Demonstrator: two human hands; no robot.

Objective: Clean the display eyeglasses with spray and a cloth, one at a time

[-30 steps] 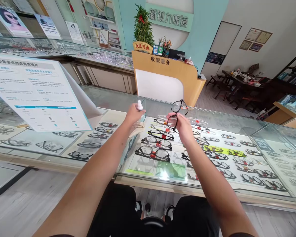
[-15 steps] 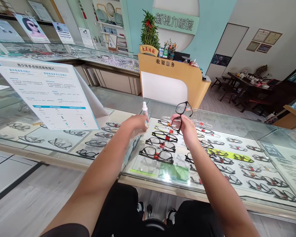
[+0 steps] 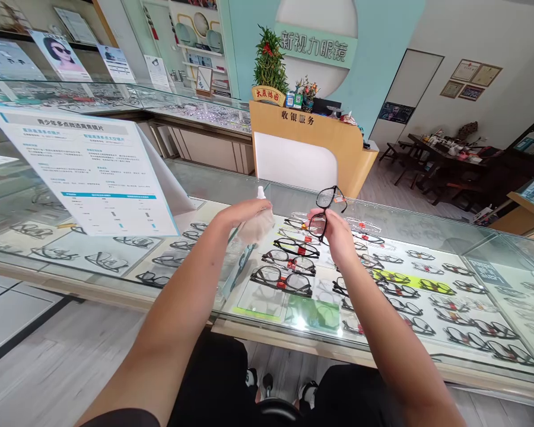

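My right hand point(image 3: 336, 230) grips a pair of black-framed eyeglasses point(image 3: 324, 218), fingers closed about the bridge. The eyeglasses stand on end above the glass counter, one lens over the other, with a small tag on the upper part. Over the counter to the left, my left hand point(image 3: 247, 212) is closed on a thin, pale cloth point(image 3: 258, 226) that hangs below the fingers; the fingertips are partly hidden. Behind that hand the white cap of a small bottle point(image 3: 261, 192) shows, its body mostly covered.
Under the counter's glass top point(image 3: 231, 178) lie several rows of eyeglasses point(image 3: 282, 279). A tent-shaped printed sign point(image 3: 102, 172) stands on the left. Beyond are a wooden cash desk point(image 3: 356, 154) with a plant point(image 3: 270, 62) and, at the right, a dark table point(image 3: 454, 151).
My left hand has risen slightly, and the pale cloth now hangs from it, hiding most of the bottle. My right hand keeps the eyeglasses in nearly the same place.
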